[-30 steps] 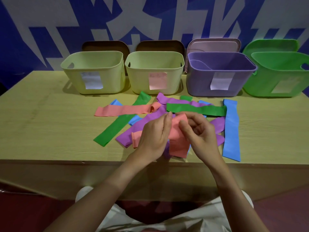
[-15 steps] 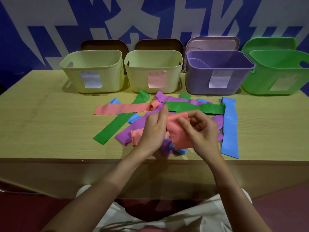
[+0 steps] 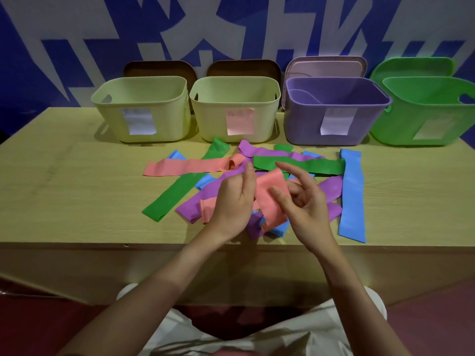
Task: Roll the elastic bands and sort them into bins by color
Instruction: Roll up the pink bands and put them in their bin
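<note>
Holding the pink band (image 3: 271,199) above the near edge of the counter (image 3: 64,196), I keep its upper end pinched in my left hand (image 3: 235,201), thumb side toward the strip. My right hand (image 3: 305,204) touches the band's right edge with the thumb while the other fingers (image 3: 290,170) are spread and lifted off it. The band hangs flat and unrolled over the pile of loose bands (image 3: 257,181), which lies in front of the four bins.

Risks from here, in my judgement:
- With only one firm pinch, the stretchy strip may slip or spring open when I start the roll.
- Its lower end touches the purple band (image 3: 253,224) and the blue band (image 3: 279,228) below; rolling low could catch them.
- The bin with the pink label (image 3: 235,109) stands just beside the bin with the white label (image 3: 140,109) of the same pale color, so a misdrop is possible.
</note>
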A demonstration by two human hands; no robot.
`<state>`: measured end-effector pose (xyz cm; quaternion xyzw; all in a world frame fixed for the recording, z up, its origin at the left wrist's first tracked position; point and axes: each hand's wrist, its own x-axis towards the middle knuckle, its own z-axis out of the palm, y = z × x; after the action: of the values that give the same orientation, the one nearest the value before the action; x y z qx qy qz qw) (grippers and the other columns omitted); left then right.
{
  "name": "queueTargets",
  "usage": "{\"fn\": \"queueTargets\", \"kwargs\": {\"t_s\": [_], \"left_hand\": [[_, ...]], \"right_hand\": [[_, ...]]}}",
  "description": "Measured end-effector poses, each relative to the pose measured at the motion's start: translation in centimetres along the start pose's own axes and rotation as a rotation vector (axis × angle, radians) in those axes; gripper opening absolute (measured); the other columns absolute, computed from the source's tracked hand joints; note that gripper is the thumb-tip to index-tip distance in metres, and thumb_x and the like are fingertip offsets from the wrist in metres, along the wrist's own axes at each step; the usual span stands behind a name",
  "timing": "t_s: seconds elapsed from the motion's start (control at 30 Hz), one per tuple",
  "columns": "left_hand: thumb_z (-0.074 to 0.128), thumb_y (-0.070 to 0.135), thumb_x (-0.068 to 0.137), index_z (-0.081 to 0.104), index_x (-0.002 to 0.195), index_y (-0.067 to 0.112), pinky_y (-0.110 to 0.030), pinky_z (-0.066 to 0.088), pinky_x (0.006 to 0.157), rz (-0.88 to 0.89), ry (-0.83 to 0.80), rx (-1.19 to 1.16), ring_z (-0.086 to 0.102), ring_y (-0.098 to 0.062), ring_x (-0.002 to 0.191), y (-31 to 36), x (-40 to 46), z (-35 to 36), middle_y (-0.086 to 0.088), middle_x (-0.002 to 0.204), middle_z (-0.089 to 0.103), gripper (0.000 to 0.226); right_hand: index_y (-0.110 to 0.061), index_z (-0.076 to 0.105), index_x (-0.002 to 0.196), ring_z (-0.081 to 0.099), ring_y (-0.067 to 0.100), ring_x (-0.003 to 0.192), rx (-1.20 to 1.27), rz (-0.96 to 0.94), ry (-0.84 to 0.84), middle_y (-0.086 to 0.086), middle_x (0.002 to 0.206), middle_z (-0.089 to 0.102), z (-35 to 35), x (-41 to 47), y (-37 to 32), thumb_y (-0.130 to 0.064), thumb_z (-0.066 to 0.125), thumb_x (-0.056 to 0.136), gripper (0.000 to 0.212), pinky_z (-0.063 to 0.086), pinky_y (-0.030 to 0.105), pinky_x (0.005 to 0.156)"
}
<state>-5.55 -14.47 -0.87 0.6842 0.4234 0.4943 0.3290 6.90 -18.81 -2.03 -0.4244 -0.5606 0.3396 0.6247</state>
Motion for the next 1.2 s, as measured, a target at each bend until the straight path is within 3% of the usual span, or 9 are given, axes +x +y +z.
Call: {"fn": "queueTargets", "kwargs": {"t_s": [0.07,0.3,0.43,0.53,0.67,0.83,0.93,1.07,1.2], "left_hand": [[0.032,0.022,0.104,0.035,0.055,0.014,-0.02,0.026,0.042,-0.132,-0.02,-0.11,0.03,-0.005,0.04,0.7,-0.1,-0.1,0.009,0.042,0.031,0.05],[0.036,0.029,0.103,0.037,0.059,0.017,-0.019,0.025,0.039,-0.335,-0.059,-0.206,0.03,-0.003,0.036,1.3,-0.1,0.0,0.012,0.036,0.03,0.045],[0.032,0.043,0.099,0.037,0.057,0.009,-0.038,0.036,0.052,-0.125,-0.11,-0.023,0.041,-0.012,0.05,0.1,-0.3,-0.5,0.003,0.048,0.037,0.054],[0.031,0.04,0.099,0.036,0.059,0.026,-0.027,0.027,0.053,0.095,-0.111,0.166,0.039,-0.007,0.051,-0.4,-0.7,-0.7,0.008,0.048,0.035,0.042],[0.028,0.032,0.1,0.029,0.062,0.032,-0.016,0.025,0.048,0.22,-0.045,0.244,0.043,-0.002,0.049,-0.8,-0.7,-0.5,0.014,0.047,0.029,0.039],[0.031,0.022,0.104,0.032,0.052,0.021,-0.016,0.024,0.044,0.022,-0.024,0.019,0.036,-0.006,0.039,-0.3,-0.3,-0.3,0.009,0.038,0.033,0.052],[0.03,0.024,0.104,0.035,0.055,0.015,-0.016,0.025,0.041,-0.18,-0.092,-0.198,0.03,-0.003,0.037,0.6,-0.5,-0.3,0.01,0.038,0.033,0.05],[0.029,0.025,0.104,0.034,0.056,0.018,-0.015,0.023,0.037,-0.287,-0.12,-0.288,0.028,-0.002,0.034,1.2,-0.6,-0.2,0.011,0.036,0.031,0.049],[0.032,0.027,0.104,0.036,0.056,0.015,-0.018,0.024,0.04,-0.238,-0.178,-0.194,0.03,-0.006,0.038,0.2,-0.2,-0.4,0.011,0.041,0.032,0.05]], "right_hand": [[-0.023,0.057,0.123,0.039,0.04,0.056,-0.025,-0.031,-0.024,0.026,0.062,0.045,-0.2,0.2,0.1,-0.012,0.062,0.09,0.035,0.031,0.041,0.05],[-0.018,0.058,0.094,0.065,0.009,0.077,0.029,0.003,0.029,-0.006,0.081,0.07,0.4,0.2,0.0,0.0,0.065,0.086,0.021,0.051,0.023,0.068],[-0.019,0.06,0.087,0.062,0.012,0.072,0.018,0.032,0.054,-0.004,0.076,0.067,0.1,0.0,0.5,-0.011,0.068,0.085,0.011,0.047,0.023,0.063],[-0.022,0.061,0.083,0.057,0.016,0.065,0.028,0.063,0.078,0.009,0.069,0.064,0.1,0.0,0.5,-0.019,0.067,0.083,0.006,0.042,0.023,0.056],[-0.016,0.062,0.086,0.058,0.012,0.065,0.039,0.085,0.045,0.0,0.067,0.066,0.1,0.1,0.3,-0.021,0.07,0.083,0.009,0.043,0.02,0.057],[-0.022,0.059,0.111,0.06,0.031,0.074,0.138,0.083,-0.015,0.024,0.079,0.067,-0.2,-0.1,0.6,-0.021,0.07,0.086,0.027,0.046,0.037,0.068],[-0.021,0.059,0.118,0.061,0.041,0.077,0.08,0.032,-0.044,0.009,0.084,0.068,-0.2,0.0,0.4,-0.012,0.065,0.089,0.03,0.045,0.038,0.072],[-0.013,0.062,0.105,0.066,0.006,0.085,0.034,0.039,-0.01,-0.014,0.087,0.071,-0.1,0.3,0.1,-0.003,0.063,0.086,0.022,0.052,0.018,0.075],[-0.015,0.065,0.095,0.062,0.015,0.077,-0.012,0.051,0.009,0.004,0.08,0.068,-0.2,0.2,0.6,-0.009,0.066,0.088,0.01,0.049,0.028,0.068]]}}
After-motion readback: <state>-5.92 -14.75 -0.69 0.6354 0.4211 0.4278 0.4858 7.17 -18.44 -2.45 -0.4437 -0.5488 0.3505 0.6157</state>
